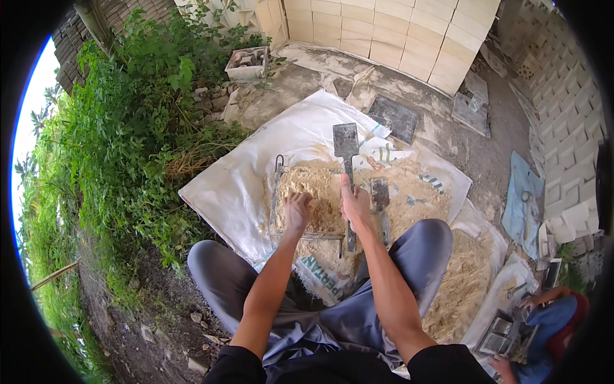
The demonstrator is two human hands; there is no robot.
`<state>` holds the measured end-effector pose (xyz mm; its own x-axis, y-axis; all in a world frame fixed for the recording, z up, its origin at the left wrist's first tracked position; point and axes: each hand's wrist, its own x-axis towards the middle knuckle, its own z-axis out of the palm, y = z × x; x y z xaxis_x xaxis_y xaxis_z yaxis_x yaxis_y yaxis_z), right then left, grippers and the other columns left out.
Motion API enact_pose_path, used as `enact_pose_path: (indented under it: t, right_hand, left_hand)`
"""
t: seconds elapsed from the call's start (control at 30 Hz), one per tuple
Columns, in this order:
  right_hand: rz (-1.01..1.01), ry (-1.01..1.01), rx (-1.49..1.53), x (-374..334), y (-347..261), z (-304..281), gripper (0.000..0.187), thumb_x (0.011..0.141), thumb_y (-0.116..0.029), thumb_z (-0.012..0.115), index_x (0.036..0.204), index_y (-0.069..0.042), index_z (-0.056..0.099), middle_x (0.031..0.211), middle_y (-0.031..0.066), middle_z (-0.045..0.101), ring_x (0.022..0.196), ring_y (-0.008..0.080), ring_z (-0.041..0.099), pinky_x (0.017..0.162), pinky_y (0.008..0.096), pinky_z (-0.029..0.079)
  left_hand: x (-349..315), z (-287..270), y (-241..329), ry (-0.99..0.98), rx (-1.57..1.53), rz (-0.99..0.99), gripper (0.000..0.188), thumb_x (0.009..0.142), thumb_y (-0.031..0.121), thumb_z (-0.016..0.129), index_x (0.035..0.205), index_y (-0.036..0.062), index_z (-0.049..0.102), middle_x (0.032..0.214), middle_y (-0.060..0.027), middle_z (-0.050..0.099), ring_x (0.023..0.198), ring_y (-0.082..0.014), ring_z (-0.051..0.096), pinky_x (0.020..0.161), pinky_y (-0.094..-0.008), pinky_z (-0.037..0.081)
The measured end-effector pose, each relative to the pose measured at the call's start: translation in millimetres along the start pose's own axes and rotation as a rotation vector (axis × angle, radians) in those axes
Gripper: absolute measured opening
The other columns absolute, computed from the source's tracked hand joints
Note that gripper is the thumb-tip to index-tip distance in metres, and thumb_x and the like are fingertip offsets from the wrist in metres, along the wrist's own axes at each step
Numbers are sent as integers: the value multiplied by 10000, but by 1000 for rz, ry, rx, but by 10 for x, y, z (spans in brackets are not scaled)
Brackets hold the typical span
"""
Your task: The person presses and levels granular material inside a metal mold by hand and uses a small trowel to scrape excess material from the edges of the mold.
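Observation:
A rectangular metal mould frame (277, 192), filled with pale sandy mix (323, 192), lies on a white sack sheet (236, 185) between my knees. My left hand (297, 211) presses down into the mix inside the frame, fingers curled. My right hand (355, 205) grips the handle of a flat metal trowel (346, 144), whose square blade points away from me over the frame's far edge. A second, smaller trowel (380, 194) lies on the sandy mix just right of my right hand.
Green bushes (128, 128) fill the left. Stacked pale blocks (396, 32) stand at the back, and more blocks (569, 128) line the right. A heap of sandy mix (467, 281) lies at my right knee. Another person (543, 320) works with moulds at the lower right.

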<state>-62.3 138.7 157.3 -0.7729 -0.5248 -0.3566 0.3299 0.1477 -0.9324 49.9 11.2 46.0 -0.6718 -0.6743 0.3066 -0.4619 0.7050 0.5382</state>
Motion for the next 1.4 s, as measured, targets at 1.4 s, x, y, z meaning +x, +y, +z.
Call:
enact_pose_path:
  t: [1.4]
  right_hand:
    - [24, -17, -145, -29, 40, 18, 596, 818, -623, 602, 765, -74, 377, 500, -39, 353, 349, 95, 353, 307, 267, 267]
  left_hand:
    - [121, -147, -302, 7, -148, -202, 263, 715, -48, 556, 962, 29, 605, 890, -185, 657, 777, -320, 660, 679, -401, 509]
